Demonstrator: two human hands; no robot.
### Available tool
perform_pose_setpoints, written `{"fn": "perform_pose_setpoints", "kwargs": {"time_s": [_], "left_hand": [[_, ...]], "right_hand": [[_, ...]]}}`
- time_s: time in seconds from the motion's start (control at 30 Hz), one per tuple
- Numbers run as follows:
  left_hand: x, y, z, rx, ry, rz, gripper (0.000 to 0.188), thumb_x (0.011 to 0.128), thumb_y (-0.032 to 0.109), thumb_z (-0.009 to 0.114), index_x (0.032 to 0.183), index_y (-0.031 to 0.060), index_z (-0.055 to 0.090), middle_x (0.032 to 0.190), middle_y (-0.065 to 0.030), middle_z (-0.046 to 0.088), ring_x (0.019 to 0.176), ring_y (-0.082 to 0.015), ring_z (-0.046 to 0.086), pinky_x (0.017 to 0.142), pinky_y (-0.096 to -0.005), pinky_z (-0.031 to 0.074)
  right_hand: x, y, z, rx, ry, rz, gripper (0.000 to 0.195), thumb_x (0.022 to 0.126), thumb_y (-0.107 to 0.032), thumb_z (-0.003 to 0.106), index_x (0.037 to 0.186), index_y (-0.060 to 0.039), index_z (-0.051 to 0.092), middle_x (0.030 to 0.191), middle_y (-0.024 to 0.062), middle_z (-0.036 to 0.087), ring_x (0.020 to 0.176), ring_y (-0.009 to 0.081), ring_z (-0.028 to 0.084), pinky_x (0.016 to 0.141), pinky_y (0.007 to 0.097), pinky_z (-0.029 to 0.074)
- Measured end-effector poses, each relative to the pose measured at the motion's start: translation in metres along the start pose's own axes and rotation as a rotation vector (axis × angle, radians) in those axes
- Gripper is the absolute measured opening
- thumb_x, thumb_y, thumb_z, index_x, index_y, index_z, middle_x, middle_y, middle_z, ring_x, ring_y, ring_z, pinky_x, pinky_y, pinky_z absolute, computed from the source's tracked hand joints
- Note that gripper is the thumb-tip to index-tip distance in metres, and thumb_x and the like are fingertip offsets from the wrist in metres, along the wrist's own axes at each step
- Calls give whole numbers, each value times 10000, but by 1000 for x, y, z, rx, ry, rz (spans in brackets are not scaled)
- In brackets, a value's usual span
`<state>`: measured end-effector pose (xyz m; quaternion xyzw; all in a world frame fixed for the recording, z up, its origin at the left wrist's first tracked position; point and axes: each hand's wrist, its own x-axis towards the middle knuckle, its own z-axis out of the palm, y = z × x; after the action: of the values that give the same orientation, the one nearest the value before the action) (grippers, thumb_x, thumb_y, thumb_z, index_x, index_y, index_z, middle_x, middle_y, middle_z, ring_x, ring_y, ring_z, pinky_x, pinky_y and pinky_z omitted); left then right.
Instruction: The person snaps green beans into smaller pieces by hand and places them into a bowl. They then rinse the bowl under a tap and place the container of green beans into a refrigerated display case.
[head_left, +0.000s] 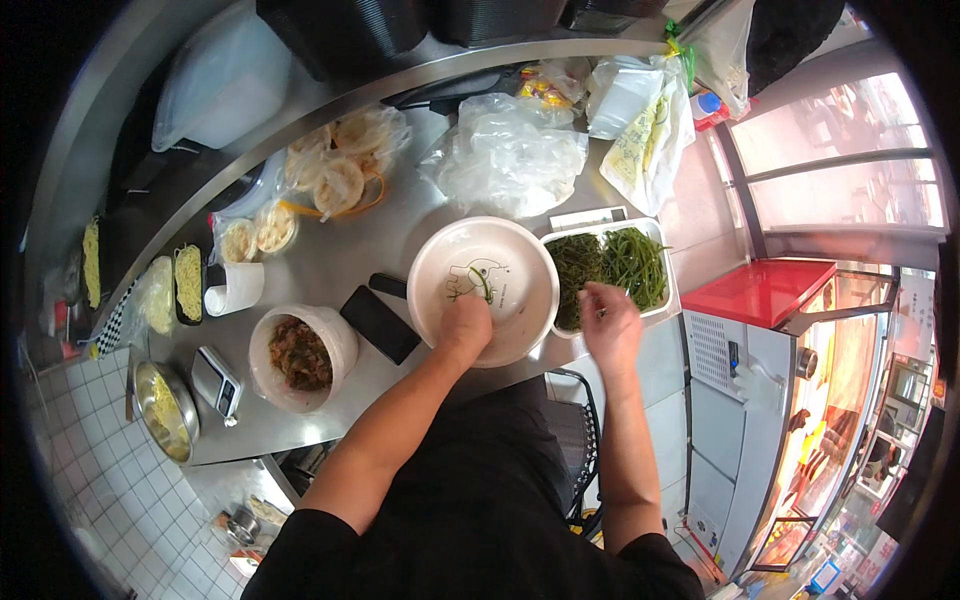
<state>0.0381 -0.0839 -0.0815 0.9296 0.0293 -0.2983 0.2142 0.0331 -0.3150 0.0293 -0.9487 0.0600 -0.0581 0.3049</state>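
Observation:
A white basin (517, 330) with a line drawing on its bottom lies before me on the steel counter. My left hand (465, 324) is inside it, its fingers bunched beside some green vegetable strips (481, 283); whether it holds any is hidden. To the right of the basin is a white tray (670, 296) with dark green shreds (574, 259) on its left side and brighter green strips (634, 262) on its right. My right hand (611, 322) is over the tray's near edge, with thumb and fingertips close together; what lies between them is too small to tell.
Left of the basin lie a black phone (380, 324), a lined tub of mixed food (300, 352), a scale (217, 381) and a steel bowl (163, 412). Plastic bags (510, 154) lie behind. A chair (574, 427) stands below the counter's edge.

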Motion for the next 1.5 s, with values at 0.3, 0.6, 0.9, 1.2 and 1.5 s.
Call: {"fn": "perform_pose_setpoints", "kwargs": {"time_s": [0.3, 0.6, 0.9, 1.2, 1.5], "left_hand": [[-7, 7, -16, 1, -7, 34, 180, 818, 159, 748, 909, 8, 784, 931, -244, 754, 927, -403, 749, 831, -471, 610], [-14, 6, -11, 35, 35, 77, 174, 857, 165, 698, 924, 38, 797, 983, -232, 759, 948, -384, 751, 839, -475, 605], [-4, 3, -3, -199, 49, -8, 260, 955, 150, 557, 998, 9, 771, 1083, -270, 733, 1055, -440, 708, 919, -529, 559], [-3, -6, -2, -51, 46, 49, 164, 828, 106, 693, 931, 13, 780, 953, -261, 742, 943, -437, 730, 872, -526, 575], [-17, -18, -25, -64, -16, 92, 233, 801, 139, 751, 1000, 17, 758, 982, -227, 753, 950, -423, 735, 871, -502, 589]], "right_hand": [[-37, -45, 52, 43, -229, -65, 139, 887, -105, 739, 1000, -26, 726, 898, 183, 727, 806, 370, 726, 707, 449, 585], [-14, -20, 131, -296, -410, -309, 165, 911, -143, 608, 1025, -95, 719, 969, 143, 709, 893, 336, 730, 753, 439, 604], [4, -6, 168, -423, -602, -382, 204, 967, -180, 549, 1022, -150, 743, 1053, 130, 736, 912, 316, 746, 767, 435, 616], [7, -13, 140, -264, -500, -192, 116, 930, -146, 616, 930, -53, 685, 886, 206, 732, 843, 399, 740, 763, 491, 607], [10, -37, 68, 295, -275, -54, 110, 860, -9, 696, 969, -18, 701, 894, 208, 731, 826, 408, 726, 755, 460, 585]]}}
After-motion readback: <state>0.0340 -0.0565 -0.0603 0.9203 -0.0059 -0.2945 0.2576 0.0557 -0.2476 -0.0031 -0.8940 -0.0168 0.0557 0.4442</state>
